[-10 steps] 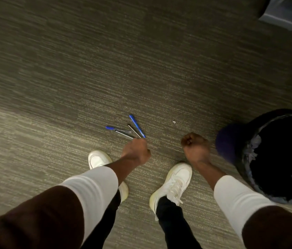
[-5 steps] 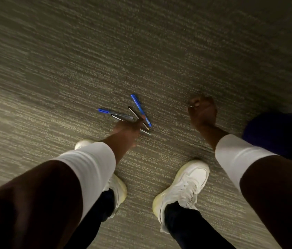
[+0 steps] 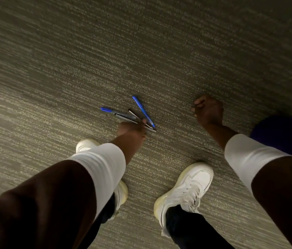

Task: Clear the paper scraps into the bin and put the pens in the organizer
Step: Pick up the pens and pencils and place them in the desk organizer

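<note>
My left hand [image 3: 131, 129] is closed around a fan of several pens. A bright blue pen [image 3: 142, 111] sticks up and to the right. A clear pen with a blue cap [image 3: 113, 111] and dark pens [image 3: 134, 116] splay out to the left, and their tips poke out below my fingers. The hand hangs low over the grey carpet. My right hand [image 3: 208, 112] is curled into a fist off to the right, with nothing visible in it. No bin opening, organizer or paper scraps are in view.
Striped grey carpet [image 3: 141, 51] fills the view. My two white sneakers [image 3: 188, 186] stand below the hands. A dark purple-blue shape [image 3: 283, 130] sits at the right edge behind my right forearm.
The view has swung left, so the black bin has dropped out of frame on the right. My right hand has moved up and to the right. My left hand still grips the pens.
</note>
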The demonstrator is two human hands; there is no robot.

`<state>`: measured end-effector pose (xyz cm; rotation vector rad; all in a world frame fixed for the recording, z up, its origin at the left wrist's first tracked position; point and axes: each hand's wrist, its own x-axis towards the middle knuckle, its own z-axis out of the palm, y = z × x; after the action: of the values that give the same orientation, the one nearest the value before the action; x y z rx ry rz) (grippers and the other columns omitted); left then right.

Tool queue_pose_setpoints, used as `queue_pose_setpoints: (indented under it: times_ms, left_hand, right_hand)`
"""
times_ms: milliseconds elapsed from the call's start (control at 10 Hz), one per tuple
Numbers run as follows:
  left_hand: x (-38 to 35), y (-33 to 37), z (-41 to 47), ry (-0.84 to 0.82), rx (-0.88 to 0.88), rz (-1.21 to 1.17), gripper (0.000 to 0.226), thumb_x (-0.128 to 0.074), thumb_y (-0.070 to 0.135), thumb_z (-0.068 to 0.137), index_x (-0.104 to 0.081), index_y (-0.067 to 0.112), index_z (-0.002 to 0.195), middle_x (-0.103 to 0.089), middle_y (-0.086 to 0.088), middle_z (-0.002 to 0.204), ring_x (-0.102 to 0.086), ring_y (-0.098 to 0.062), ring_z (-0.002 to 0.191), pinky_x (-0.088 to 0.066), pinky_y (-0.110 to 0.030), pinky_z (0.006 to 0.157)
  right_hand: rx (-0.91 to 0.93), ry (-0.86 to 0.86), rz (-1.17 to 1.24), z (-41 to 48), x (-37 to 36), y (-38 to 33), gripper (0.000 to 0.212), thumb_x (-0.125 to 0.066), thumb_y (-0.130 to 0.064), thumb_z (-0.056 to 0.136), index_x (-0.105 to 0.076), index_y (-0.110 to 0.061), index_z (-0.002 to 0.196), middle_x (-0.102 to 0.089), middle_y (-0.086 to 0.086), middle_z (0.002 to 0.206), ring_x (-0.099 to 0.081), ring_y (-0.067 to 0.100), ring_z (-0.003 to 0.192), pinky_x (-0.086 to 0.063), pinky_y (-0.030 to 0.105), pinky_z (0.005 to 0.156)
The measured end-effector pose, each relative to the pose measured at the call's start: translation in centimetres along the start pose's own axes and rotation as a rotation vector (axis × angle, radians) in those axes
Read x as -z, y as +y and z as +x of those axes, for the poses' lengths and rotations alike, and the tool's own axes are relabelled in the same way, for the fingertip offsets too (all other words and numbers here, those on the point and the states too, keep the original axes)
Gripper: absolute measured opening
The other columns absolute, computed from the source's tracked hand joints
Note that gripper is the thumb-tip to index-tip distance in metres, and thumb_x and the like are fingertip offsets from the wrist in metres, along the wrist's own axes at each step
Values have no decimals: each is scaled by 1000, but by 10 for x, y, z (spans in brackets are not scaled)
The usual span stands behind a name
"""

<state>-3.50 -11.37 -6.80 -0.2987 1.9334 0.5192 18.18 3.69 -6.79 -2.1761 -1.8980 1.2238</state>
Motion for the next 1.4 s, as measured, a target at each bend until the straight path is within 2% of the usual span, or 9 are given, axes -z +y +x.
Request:
queue_pose_setpoints:
  times_ms: [100,300,400,600,700,800,900,1100,1400]
  left_hand:
    - [-4,-4,16,-16,42,-25,27,-89,28,85,-74,7,85,-82,-20,89,-83,-32,80,-68,-52,83]
    - [-12,-1,10,55,48,-176,14,-82,7,81,-73,-4,85,-79,-20,78,-77,-26,55,-49,-21,43]
    - [-12,0,5,81,48,-166,15,-84,5,78,-75,-5,84,-80,-21,78,-77,-25,53,-46,-18,39]
    - [-8,-1,-16,108,71,-143,18,-86,9,84,-71,0,86,-80,-11,67,-79,-20,54,-63,-28,51]
    - [-2,-4,-44,89,71,-86,16,-84,11,87,-74,1,80,-77,-6,58,-81,-21,63,-69,-39,78]
    - [3,-6,-84,53,39,-35,12,-83,8,87,-77,-2,89,-82,-13,76,-83,-24,69,-69,-43,83]
    - [8,-2,-128,22,1,-5,11,-79,1,89,-71,-3,94,-81,-17,81,-80,-25,63,-69,-37,69]
    - [9,17,-209,-62,-105,95,27,-85,3,87,-58,9,91,-78,-17,83,-73,-19,51,-53,-21,41]
    - [-13,42,-280,-257,-229,175,26,-84,-3,86,-59,7,86,-77,-31,107,-75,-25,70,-59,-18,51]
  right_hand:
    - [-8,49,50,-3,-4,4,14,-71,8,85,-72,1,97,-71,18,95,-67,33,93,-58,45,90]
    - [29,62,82,-2,-6,14,11,-65,1,89,-74,-6,88,-79,18,91,-76,38,87,-62,51,85]
    - [23,11,64,1,-3,15,8,-68,-4,90,-75,-7,91,-79,18,96,-75,40,93,-60,57,89]
    - [71,22,18,-27,14,10,6,-70,-5,91,-71,-7,97,-78,14,97,-76,37,92,-60,54,88]
    - [99,76,39,-59,32,1,11,-66,-3,88,-70,-12,93,-80,7,93,-76,31,89,-60,43,88]
    - [53,78,129,-93,56,-8,14,-64,-1,85,-69,-13,90,-79,7,93,-76,30,87,-60,51,86]
    - [-32,112,205,-129,90,-21,18,-68,-1,84,-68,-18,90,-78,5,91,-74,27,85,-60,50,86]
    - [-40,283,273,-201,181,-27,16,-71,-4,83,-72,-18,91,-76,-1,84,-73,18,76,-59,31,71]
    - [-174,590,288,-260,290,38,9,-72,-19,92,-69,-20,100,-75,6,88,-72,22,74,-66,50,73]
